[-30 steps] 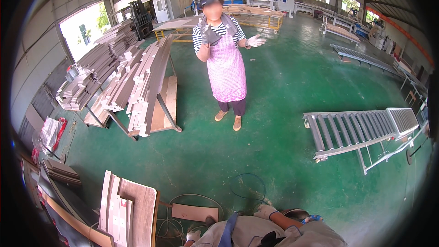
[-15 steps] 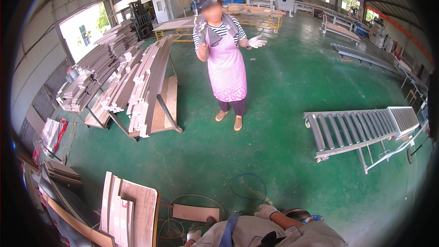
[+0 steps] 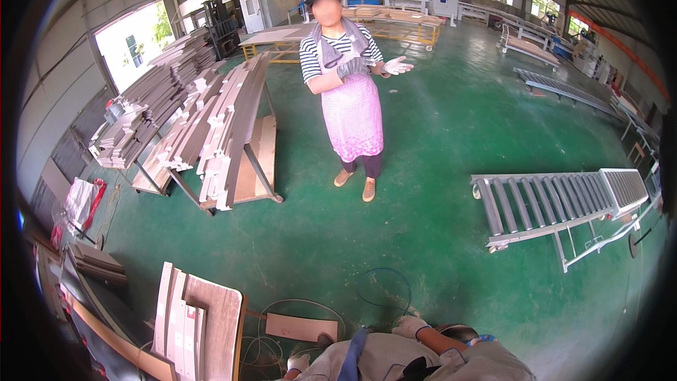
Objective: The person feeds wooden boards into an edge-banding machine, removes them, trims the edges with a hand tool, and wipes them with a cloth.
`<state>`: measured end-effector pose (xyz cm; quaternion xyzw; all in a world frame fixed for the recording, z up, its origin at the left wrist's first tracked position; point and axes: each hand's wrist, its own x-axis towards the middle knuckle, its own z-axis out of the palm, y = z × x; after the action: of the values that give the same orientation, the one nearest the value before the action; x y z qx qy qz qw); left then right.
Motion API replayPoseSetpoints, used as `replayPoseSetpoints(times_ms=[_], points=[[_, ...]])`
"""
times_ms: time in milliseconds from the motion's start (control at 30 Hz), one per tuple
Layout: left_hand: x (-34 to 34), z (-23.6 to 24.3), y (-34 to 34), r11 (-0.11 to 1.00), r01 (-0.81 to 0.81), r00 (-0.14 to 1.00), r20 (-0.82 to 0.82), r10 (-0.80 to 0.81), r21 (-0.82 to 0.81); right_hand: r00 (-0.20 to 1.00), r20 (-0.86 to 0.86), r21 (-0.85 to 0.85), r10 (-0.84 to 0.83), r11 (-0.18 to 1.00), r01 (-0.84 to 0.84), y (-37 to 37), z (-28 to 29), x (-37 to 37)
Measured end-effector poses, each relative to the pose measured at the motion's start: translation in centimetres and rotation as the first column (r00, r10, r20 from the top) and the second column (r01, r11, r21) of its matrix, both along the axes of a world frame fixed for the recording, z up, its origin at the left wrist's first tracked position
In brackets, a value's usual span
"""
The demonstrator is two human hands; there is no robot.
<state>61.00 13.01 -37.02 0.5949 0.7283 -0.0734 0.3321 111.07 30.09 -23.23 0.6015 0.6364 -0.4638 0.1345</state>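
At the lower edge, my right hand (image 3: 410, 326) in a pale glove lies against the front of my grey clothing. My left hand (image 3: 299, 362), also gloved, hangs low at my left side, near a flat brown board (image 3: 302, 327) on the floor. On neither hand can I make out the fingers clearly, and no held thing shows. Facing me stands a person in a pink apron (image 3: 351, 120) and striped shirt. This person's dark-gloved hand (image 3: 355, 68) reaches across to the other arm, whose white-gloved hand (image 3: 397, 66) is held out with fingers spread.
Long strips are stacked on a rack (image 3: 229, 127) at the left. A roller conveyor (image 3: 557, 201) stands at the right. Near me are a board with leaning strips (image 3: 215, 310) and a looped hose (image 3: 384, 269) on the green floor. Machines and board-laden tables line the back.
The person opposite has lowered the dark-gloved hand from beside the head to the other forearm. My view has shifted slightly; my own hands look the same.
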Motion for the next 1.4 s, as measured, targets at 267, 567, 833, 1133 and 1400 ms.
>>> replayPoseSetpoints(times_ms=[267, 567, 833, 1133, 1400], points=[[1.7, 1.3, 0.3, 0.961, -0.271, 0.955, 0.108, 0.277, -0.063, 0.999, -0.012, 0.016, 0.049, 0.999, -0.049, 1.0, -0.7, 1.0], [3.2, 3.4, 1.1, 0.993, -0.11, 0.994, 0.016, 0.11, -0.043, 0.999, -0.032, -0.037, 0.01, 0.999, -0.012, 2.6, -0.1, 1.7], [2.1, 2.6, 3.0, 0.823, -0.538, 0.827, 0.072, 0.557, -0.18, 0.998, -0.005, 0.03, 0.06, 0.998, -0.06, 5.3, -1.8, 0.2], [-5.7, 0.0, 11.1, 0.988, 0.062, 0.998, -0.022, -0.059, 0.142, 0.999, -0.01, 0.02, 0.052, 0.998, -0.052, 13.4, -0.8, -7.5], [-14.0, 0.5, 24.7, 0.978, -0.117, 0.992, 0.069, 0.107, 0.171, 0.985, 0.069, 0.081, 0.157, 0.983, -0.162, 28.1, -0.5, -17.5]])
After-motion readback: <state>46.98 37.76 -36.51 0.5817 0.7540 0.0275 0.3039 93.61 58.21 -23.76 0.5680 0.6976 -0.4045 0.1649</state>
